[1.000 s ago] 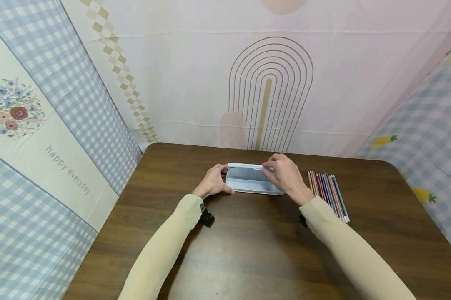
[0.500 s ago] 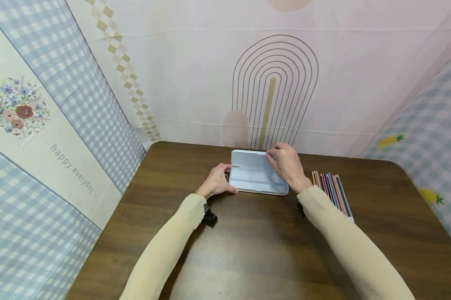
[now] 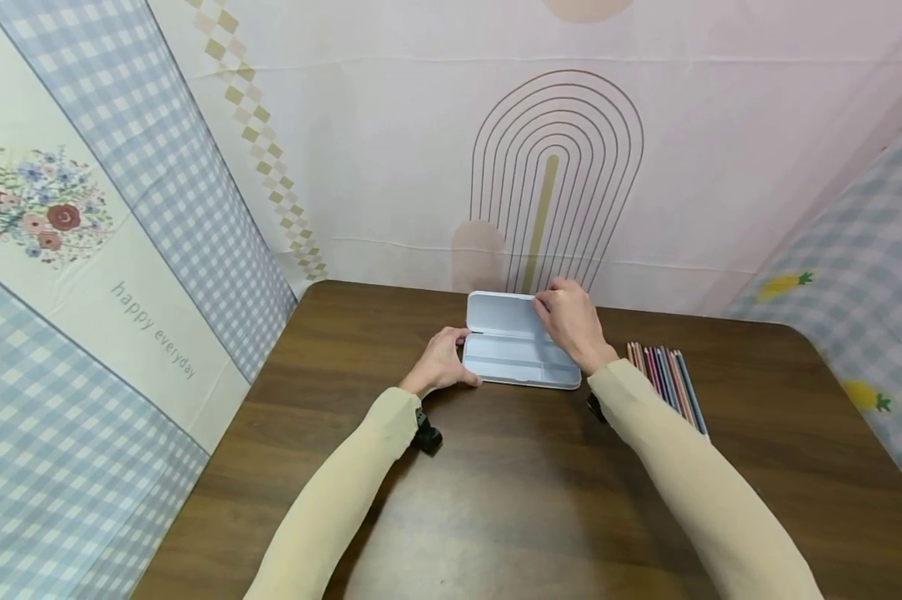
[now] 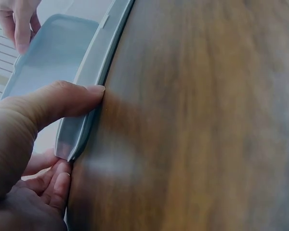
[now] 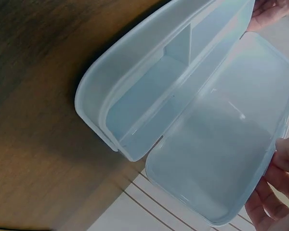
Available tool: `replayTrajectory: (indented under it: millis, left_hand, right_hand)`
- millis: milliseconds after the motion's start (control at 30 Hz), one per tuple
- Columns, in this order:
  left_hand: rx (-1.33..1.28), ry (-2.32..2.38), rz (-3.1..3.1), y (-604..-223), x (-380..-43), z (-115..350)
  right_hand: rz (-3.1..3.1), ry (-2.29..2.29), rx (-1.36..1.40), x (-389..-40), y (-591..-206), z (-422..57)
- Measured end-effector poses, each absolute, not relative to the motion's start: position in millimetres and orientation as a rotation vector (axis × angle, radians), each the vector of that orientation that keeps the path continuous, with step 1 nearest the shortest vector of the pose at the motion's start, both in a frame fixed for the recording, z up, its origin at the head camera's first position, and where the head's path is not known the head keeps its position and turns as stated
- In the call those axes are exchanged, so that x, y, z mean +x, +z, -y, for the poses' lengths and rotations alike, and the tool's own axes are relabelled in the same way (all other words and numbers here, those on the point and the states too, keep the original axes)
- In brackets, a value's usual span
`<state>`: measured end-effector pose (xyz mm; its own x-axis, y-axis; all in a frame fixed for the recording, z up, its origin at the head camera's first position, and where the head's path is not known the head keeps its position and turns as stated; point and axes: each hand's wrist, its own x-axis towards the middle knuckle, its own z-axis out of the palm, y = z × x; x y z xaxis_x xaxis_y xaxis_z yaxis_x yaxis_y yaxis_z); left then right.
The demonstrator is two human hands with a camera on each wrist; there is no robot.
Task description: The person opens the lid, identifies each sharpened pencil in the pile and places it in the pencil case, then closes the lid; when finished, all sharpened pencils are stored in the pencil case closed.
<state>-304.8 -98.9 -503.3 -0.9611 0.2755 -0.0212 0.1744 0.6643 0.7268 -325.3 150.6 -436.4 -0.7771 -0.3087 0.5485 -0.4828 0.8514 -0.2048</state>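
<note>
A pale blue pencil case (image 3: 500, 372) lies on the table with its hinged lid (image 3: 493, 314) raised and leaning back. Inside, the right wrist view shows bare compartments split by a divider (image 5: 184, 44). My left hand (image 3: 438, 358) grips the left end of the case; in the left wrist view its thumb (image 4: 70, 98) presses the front rim while the fingers curl round the end. With thumb and fingers my right hand (image 3: 571, 321) pinches the free edge of the lid, close to the middle. That hand hides the lid's right part in the head view.
Several coloured pencils (image 3: 664, 379) lie side by side to the right of the case, partly behind the right sleeve (image 3: 668, 442). The brown wooden table (image 3: 481, 500) ends at a fabric backdrop (image 3: 391, 167) just behind the lid.
My right hand has swung the lid up and back, from nearly upright to leaning far open. The left hand has kept its grip on the end of the case.
</note>
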Motion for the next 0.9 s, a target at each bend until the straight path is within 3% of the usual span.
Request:
replayTrajectory:
  millis: [900]
  left_hand:
    - [0.384,1.217,-2.721,-505.8,-306.3,98.5]
  right_hand:
    - [2.741,0.363,0.571,-327.8,-439.3,-154.3]
